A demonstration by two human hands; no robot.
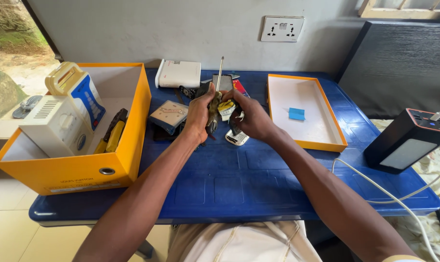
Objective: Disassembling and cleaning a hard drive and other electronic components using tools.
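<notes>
Both hands [224, 116] closed around upright screwdriver [218, 90]

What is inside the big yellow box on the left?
Inside the yellow box sit a white device, a cream-and-blue handled gadget and yellow-handled tools. Anything beneath them is hidden.

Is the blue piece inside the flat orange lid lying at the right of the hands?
Yes, the small blue piece lies in the flat orange lid, right of both hands.
</notes>
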